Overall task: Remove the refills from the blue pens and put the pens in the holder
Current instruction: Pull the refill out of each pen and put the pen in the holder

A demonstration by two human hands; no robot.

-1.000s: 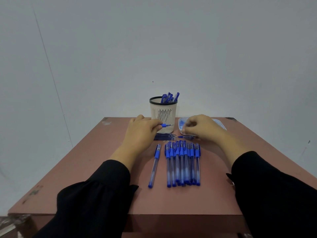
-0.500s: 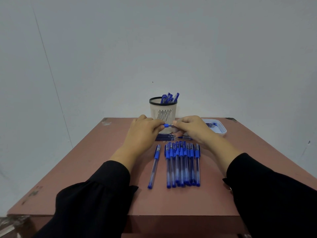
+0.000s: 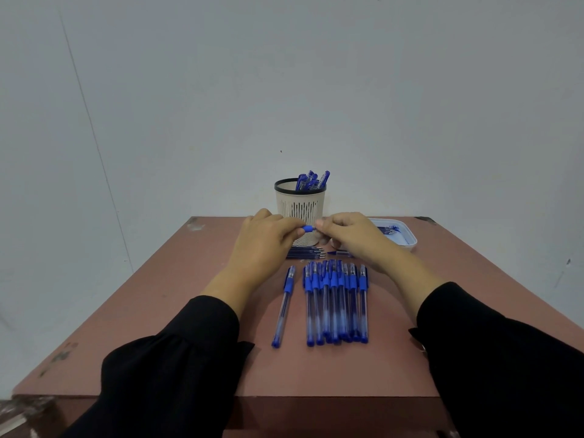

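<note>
Both hands meet just in front of the holder (image 3: 300,205) — the left hand (image 3: 264,245) and right hand (image 3: 354,238) each pinch an end of one blue pen (image 3: 308,229). Near them on the table (image 3: 189,311) lies a row of pens (image 3: 336,301), refills (image 3: 305,252) beyond it — the tray (image 3: 406,240) sits far right.

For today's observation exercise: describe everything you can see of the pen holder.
The holder is a round cream cup, plastic by its look, with a black rim and vertical slots in its wall. It stands upright at the table's far edge. Several blue pens lean inside, tops above the rim. Both hands hide its lower front.
</note>
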